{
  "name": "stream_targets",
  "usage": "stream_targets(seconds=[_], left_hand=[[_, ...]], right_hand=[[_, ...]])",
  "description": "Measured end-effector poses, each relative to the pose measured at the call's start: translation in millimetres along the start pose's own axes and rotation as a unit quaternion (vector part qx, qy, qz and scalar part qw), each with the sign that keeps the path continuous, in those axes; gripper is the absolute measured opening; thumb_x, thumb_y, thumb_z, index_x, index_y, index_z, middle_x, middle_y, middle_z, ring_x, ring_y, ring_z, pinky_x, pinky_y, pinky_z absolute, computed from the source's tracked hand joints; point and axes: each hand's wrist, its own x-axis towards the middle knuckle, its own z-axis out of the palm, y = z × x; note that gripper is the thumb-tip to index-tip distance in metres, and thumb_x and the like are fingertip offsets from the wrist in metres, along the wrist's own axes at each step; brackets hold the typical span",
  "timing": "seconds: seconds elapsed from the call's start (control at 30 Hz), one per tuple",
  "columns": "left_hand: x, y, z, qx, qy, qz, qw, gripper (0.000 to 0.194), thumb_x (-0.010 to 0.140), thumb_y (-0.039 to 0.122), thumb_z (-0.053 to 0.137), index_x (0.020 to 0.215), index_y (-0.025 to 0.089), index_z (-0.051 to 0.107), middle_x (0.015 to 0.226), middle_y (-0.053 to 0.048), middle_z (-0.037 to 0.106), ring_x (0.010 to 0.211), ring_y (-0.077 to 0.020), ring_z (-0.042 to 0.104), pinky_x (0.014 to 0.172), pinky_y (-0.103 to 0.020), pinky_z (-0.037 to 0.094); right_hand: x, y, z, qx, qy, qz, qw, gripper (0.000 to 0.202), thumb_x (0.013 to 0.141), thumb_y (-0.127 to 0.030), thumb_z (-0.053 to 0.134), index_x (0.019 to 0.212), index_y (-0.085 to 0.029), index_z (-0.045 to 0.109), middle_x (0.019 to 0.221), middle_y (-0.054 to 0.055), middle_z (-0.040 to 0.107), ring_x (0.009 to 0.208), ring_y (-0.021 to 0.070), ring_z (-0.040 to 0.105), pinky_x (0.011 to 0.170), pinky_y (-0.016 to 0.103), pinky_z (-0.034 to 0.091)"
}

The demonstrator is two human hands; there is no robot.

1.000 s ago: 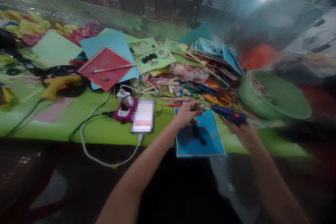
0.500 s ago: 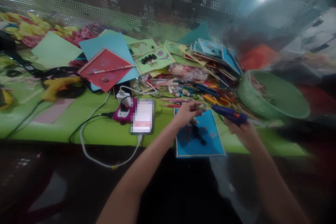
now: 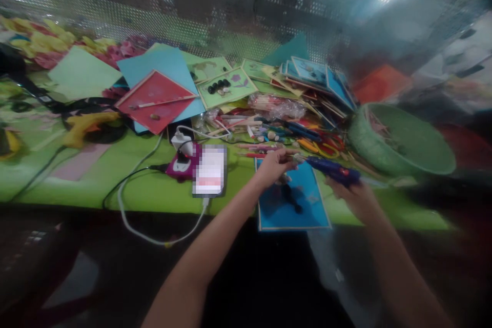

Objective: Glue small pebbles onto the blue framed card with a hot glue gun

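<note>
In my right hand (image 3: 351, 193) is a dark blue glue gun (image 3: 333, 170), its nozzle pointing left. My left hand (image 3: 273, 166) pinches a small pale pebble (image 3: 296, 158) between thumb and fingers. The nozzle tip is at the pebble; whether they touch I cannot tell. Below both hands lies a blue board (image 3: 313, 215) with a light wooden border, overhanging the front edge of the table. Dark pebbles (image 3: 292, 199) and a few pale ones sit on it, partly hidden by my left hand and its shadow.
A green bowl (image 3: 430, 164) stands at the right. Scissors (image 3: 326, 149), pencils and loose pebbles lie behind the board. Left of it are a phone (image 3: 209, 170) on a charging cable, a purple power socket (image 3: 180, 166) and a yellow glue gun (image 3: 86, 128). Finished-looking framed pictures (image 3: 226, 87) are piled behind.
My right hand has moved slightly left, bringing the glue gun's nozzle up to the pebble. My left hand stays almost in place, still pinching the pebble.
</note>
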Motion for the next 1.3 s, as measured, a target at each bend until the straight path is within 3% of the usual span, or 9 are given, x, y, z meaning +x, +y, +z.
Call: stream_targets(seconds=[0.07,0.27,0.47,0.7,0.9,1.1,1.3], left_hand=[[0.9,-0.3,-0.3,0.004,0.002,0.006,1.000,0.049,0.077,0.022,0.085,0.123,0.012,0.071,0.095,-0.009,0.078,0.081,-0.0146,0.071,0.065,-0.020,0.055],[0.9,-2.5,-1.5,-0.019,-0.016,-0.018,1.000,0.058,0.077,0.031,0.086,0.129,0.014,0.068,0.110,-0.014,0.078,0.083,-0.0172,0.072,0.059,-0.021,0.056],[2.7,-1.8,-1.5,-0.010,0.005,-0.016,1.000,0.051,0.076,0.023,0.086,0.124,0.014,0.071,0.093,-0.008,0.078,0.078,-0.0149,0.072,0.065,-0.020,0.055],[2.1,-0.6,-1.1,-0.038,-0.003,-0.029,0.999,0.055,0.074,0.027,0.089,0.124,0.013,0.070,0.105,-0.013,0.079,0.083,-0.0160,0.073,0.072,-0.024,0.057],[4.4,-3.1,-2.7,-0.020,-0.001,-0.005,1.000,0.053,0.074,0.027,0.089,0.121,0.012,0.072,0.091,-0.009,0.079,0.079,-0.0150,0.072,0.073,-0.024,0.056],[3.9,-3.0,-2.3,-0.033,-0.007,-0.016,0.999,0.058,0.074,0.035,0.090,0.124,0.013,0.070,0.103,-0.013,0.079,0.082,-0.0156,0.073,0.073,-0.025,0.057],[3.5,-1.2,-2.5,-0.037,0.003,-0.016,0.999,0.055,0.073,0.032,0.091,0.121,0.012,0.072,0.093,-0.010,0.079,0.078,-0.0138,0.072,0.076,-0.025,0.056]], right_hand=[[-1.5,-1.0,-1.0,-0.007,-0.007,-0.009,1.000,0.051,0.075,-0.072,0.071,0.060,-0.024,0.066,0.049,0.000,0.059,0.048,0.0180,0.053,0.049,0.032,0.042],[-0.7,0.9,-0.7,-0.008,0.028,-0.017,0.999,0.056,0.077,-0.076,0.067,0.056,-0.024,0.062,0.048,0.001,0.059,0.047,0.0176,0.055,0.048,0.032,0.043],[-2.5,-1.7,-2.5,-0.015,-0.012,-0.011,1.000,0.057,0.072,-0.079,0.069,0.057,-0.024,0.063,0.047,0.001,0.059,0.047,0.0182,0.054,0.047,0.032,0.042],[-1.7,-3.4,-3.5,-0.012,0.034,0.009,0.999,0.059,0.071,-0.081,0.068,0.057,-0.024,0.062,0.049,0.001,0.059,0.048,0.0194,0.056,0.050,0.034,0.044],[-2.2,1.6,-2.7,-0.011,-0.005,0.000,1.000,0.050,0.074,-0.071,0.072,0.057,-0.025,0.064,0.049,0.001,0.059,0.049,0.0191,0.055,0.052,0.034,0.044],[-0.5,2.4,-2.5,0.005,0.019,0.014,1.000,0.055,0.073,-0.076,0.070,0.062,-0.022,0.067,0.051,0.002,0.060,0.051,0.0194,0.056,0.051,0.033,0.044],[-0.6,3.6,-2.0,0.001,-0.005,-0.007,1.000,0.054,0.074,-0.075,0.071,0.059,-0.023,0.065,0.048,0.001,0.057,0.047,0.0184,0.052,0.049,0.033,0.043]])
